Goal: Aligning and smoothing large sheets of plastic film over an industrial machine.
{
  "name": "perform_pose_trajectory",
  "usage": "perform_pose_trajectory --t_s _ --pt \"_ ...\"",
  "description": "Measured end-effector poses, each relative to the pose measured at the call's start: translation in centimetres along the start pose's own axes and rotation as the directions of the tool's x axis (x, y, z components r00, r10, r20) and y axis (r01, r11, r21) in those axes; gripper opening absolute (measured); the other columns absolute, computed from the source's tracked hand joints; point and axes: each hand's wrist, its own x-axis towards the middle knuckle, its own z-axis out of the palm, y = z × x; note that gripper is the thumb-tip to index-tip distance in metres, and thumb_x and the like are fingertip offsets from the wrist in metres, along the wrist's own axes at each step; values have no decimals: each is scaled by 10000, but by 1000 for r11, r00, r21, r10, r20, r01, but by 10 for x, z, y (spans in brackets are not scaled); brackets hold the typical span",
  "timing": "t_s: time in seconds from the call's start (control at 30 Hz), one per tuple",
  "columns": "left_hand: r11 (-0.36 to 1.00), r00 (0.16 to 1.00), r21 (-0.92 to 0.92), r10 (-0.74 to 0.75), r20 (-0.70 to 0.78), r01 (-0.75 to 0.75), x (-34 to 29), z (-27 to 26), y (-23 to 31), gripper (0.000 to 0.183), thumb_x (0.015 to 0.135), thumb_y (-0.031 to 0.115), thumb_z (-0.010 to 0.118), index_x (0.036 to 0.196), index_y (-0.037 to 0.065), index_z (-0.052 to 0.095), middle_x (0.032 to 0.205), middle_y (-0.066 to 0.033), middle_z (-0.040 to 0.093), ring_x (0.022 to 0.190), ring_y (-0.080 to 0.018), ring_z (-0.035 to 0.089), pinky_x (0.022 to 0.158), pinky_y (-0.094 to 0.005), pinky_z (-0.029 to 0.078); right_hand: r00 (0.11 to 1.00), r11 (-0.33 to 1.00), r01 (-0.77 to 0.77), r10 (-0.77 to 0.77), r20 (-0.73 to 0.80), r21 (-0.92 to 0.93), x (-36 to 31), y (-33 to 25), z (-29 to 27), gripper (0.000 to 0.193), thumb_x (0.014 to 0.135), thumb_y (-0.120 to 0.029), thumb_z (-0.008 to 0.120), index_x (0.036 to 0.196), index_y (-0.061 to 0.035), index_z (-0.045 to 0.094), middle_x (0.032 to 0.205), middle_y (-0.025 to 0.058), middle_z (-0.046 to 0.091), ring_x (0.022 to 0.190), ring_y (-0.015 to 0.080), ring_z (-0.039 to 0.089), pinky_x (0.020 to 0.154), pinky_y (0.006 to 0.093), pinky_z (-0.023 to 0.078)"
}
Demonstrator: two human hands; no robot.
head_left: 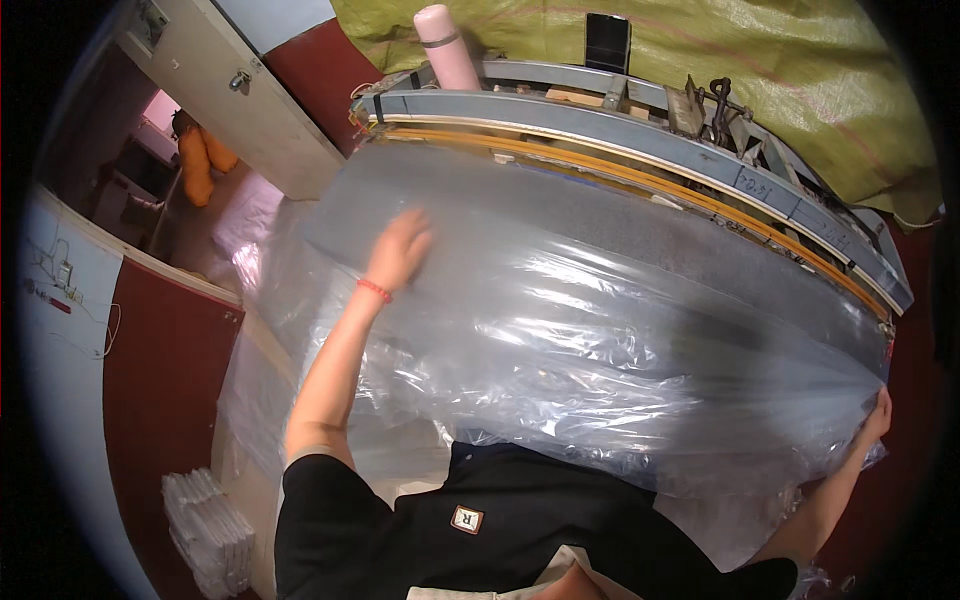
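A large clear plastic sheet (600,340) lies in shiny wrinkles over a long grey work surface (690,235). My left hand (400,250), with a red bead bracelet at the wrist, is over the sheet's left part. Motion blurs its fingers a little, but they look stretched out with nothing in them. Far to the right, my right hand (880,415) is closed on the sheet's edge at the end of the work surface. Folds in the plastic run toward that hand, pulled taut.
A grey metal frame (560,108) with orange strips runs along the far side. A pink roll (445,45) stands behind it, near a dark phone-like slab (607,43). White packs (208,530) are stacked at lower left. Beyond a door (235,90), a person in orange (200,160) appears.
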Motion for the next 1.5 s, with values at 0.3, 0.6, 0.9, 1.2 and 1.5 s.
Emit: perform_pose_trajectory --t_s 0.3,0.6,0.9,1.2,1.5 --pt "999 938 -42 -16 -346 1 42 11 -14 178 702 44 604 877 18 592 875 -92 582 831 -225 539 708 -286 441 964 904 -207 255 -81 374 -60 -74 -62 385 796 -271 564 1064 6 550 1061 81 553 951 169 512 853 277 383" --pt "956 928 -243 -234 -290 165 67 6 17 131 782 139 499 813 20 545 836 -167 568 809 -321 541 701 -380 426 943 877 -252 318 -101 408 18 2 -80 292 788 -208 534 961 18 597 940 75 587 857 167 541 770 280 423" --pt "757 751 -586 -559 -352 289 120 47 -107 148 813 182 472 730 66 514 596 42 413 529 -53 355 472 -207 312 906 992 90 -119 -407 -89 32 -85 118 193 780 -218 526 767 -35 589 784 123 609 768 224 571 731 320 427" --pt "653 792 -750 -510 -334 105 165 78 -143 129 789 157 571 707 61 546 631 53 458 566 -47 390 507 -181 306 907 997 66 -47 -418 31 55 -101 146 158 721 -150 629 729 -18 543 674 70 570 629 128 537 635 268 428" --pt "350 727 -927 -671 -145 137 163 75 -142 160 819 142 496 683 58 491 677 4 496 621 -107 496 587 -233 453 944 867 24 144 -296 498 48 -118 137 166 747 -78 543 889 -50 460 629 59 512 461 111 469 382 243 385"
